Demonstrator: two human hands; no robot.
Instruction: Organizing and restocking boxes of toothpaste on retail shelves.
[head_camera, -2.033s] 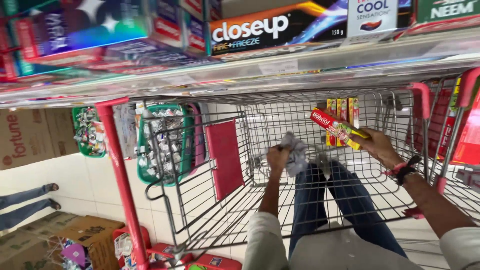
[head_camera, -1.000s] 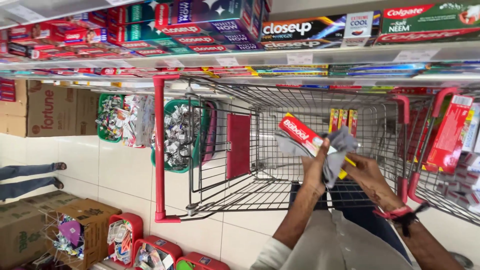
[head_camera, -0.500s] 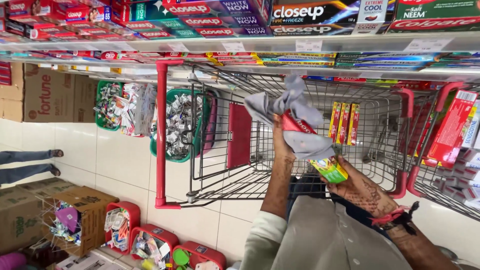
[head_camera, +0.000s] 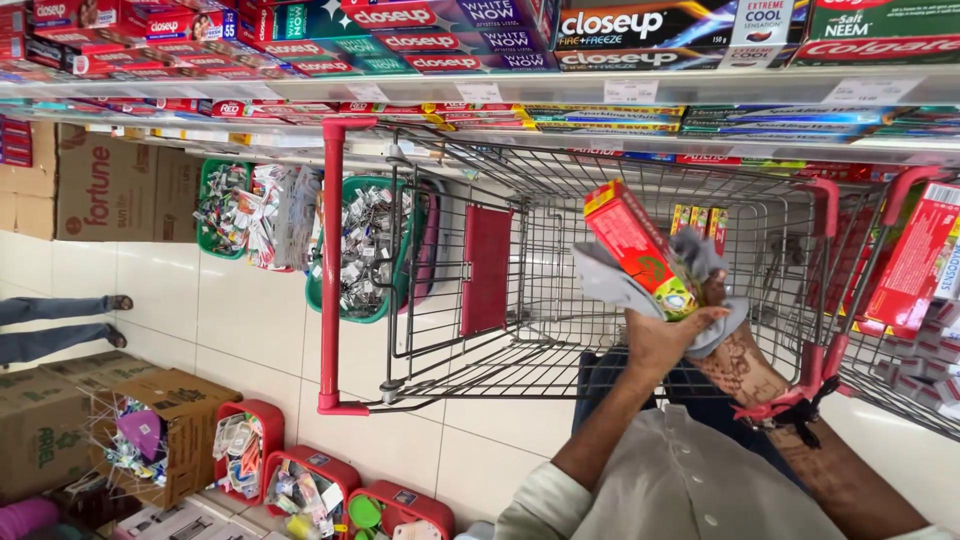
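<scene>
toothpaste box (head_camera: 632, 245) now higher, cloth (head_camera: 610, 285) beneath (both hands' fingers grasping them)

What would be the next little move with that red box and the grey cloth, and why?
Probably a further wipe along the red carton. The grey cloth is wrapped only around its lower end, gripped by the left hand with the right hand behind it, so the upper part is bare. Both are above the wire trolley.

Hands hold a box over a shopping cart beside shelves.
The box (head_camera: 636, 247) sits above the cart (head_camera: 520, 300); shelves (head_camera: 480, 90) lie beyond, baskets (head_camera: 360, 250) left of the cart.
</scene>
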